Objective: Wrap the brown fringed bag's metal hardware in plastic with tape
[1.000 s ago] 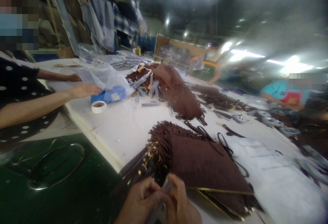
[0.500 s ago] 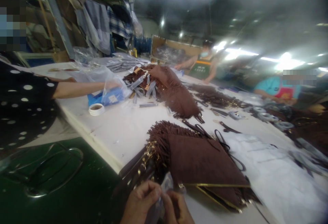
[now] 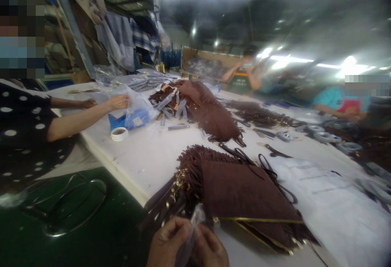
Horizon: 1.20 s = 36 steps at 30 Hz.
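At the bottom of the view my left hand (image 3: 167,240) and my right hand (image 3: 211,246) are close together, fingertips pinched. Between them is a thin, translucent greyish plastic wrap (image 3: 198,215), its upper end sticking up past my fingers. What lies inside the plastic cannot be made out. Just beyond my hands is a stack of dark brown fringed bags (image 3: 244,189) with gold zipper edges. Gold metal clasps (image 3: 181,179) hang at the stack's left side, beside dark straps.
A co-worker's arm (image 3: 82,118) reaches from the left over a blue packet (image 3: 134,119) in clear plastic. A white tape roll (image 3: 119,134), more brown fringed bags (image 3: 210,112) and white sheeting (image 3: 332,206) lie on the table (image 3: 137,157). Two people work at the far side.
My hands stay pinched on the plastic wrap, the right turned slightly. The left co-worker's hand has drawn back from the blue packet. The far co-worker has raised both hands.
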### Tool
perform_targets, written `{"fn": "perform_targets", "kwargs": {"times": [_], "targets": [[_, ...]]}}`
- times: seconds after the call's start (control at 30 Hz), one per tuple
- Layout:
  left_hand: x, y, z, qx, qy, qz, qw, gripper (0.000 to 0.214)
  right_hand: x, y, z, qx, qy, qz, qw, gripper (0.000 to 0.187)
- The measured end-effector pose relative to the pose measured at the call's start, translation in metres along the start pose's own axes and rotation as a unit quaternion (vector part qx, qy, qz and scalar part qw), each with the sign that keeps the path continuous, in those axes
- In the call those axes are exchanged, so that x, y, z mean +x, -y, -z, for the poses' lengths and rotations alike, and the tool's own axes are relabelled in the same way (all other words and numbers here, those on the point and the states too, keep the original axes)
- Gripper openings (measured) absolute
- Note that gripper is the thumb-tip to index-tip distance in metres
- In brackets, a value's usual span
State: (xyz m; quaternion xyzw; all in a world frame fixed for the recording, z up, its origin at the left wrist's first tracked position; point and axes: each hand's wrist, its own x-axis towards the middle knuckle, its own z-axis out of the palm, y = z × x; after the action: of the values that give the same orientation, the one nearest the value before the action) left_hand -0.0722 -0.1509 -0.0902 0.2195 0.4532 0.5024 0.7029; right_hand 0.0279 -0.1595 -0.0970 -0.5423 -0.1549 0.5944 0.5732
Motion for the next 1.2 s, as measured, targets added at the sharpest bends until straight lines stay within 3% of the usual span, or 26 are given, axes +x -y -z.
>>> {"fn": "perform_targets", "kwargs": {"times": [0.13, 0.3, 0.5, 0.7, 0.9, 0.97, 1.1, 1.2], "targets": [[-0.006, -0.006, -0.003, -0.034, -0.015, 0.021, 0.999, 0.035, -0.002, 0.002, -0.005, 0.072, 0.001, -0.018, 0.997, 0.049], [-0.008, -0.015, -0.008, -0.083, -0.007, 0.044, 0.996, 0.028, -0.008, 0.01, -0.007, 0.083, 0.012, -0.009, 0.996, 0.047], [-0.013, -0.034, -0.021, -0.045, -0.02, 0.12, 0.992, 0.023, -0.012, 0.016, -0.007, 0.072, 0.009, 0.015, 0.997, 0.047], [-0.017, -0.049, -0.036, -0.076, 0.031, 0.228, 0.97, 0.009, -0.012, 0.025, -0.002, 0.067, 0.033, 0.035, 0.997, 0.044], [-0.022, -0.048, -0.044, -0.118, 0.083, 0.258, 0.955, 0.009, -0.011, 0.029, 0.005, 0.007, 0.025, 0.052, 0.998, 0.048], [-0.025, -0.046, -0.047, -0.106, 0.065, 0.25, 0.96, 0.009, -0.01, 0.029, 0.007, 0.005, 0.029, 0.056, 0.998, 0.048], [-0.025, -0.037, -0.042, -0.051, 0.007, 0.137, 0.989, 0.016, -0.008, 0.026, 0.008, 0.008, 0.042, 0.08, 0.996, 0.044], [-0.023, -0.032, -0.035, -0.009, -0.011, 0.109, 0.994, 0.03, -0.007, 0.022, 0.009, -0.013, 0.039, 0.101, 0.994, 0.044]]}}
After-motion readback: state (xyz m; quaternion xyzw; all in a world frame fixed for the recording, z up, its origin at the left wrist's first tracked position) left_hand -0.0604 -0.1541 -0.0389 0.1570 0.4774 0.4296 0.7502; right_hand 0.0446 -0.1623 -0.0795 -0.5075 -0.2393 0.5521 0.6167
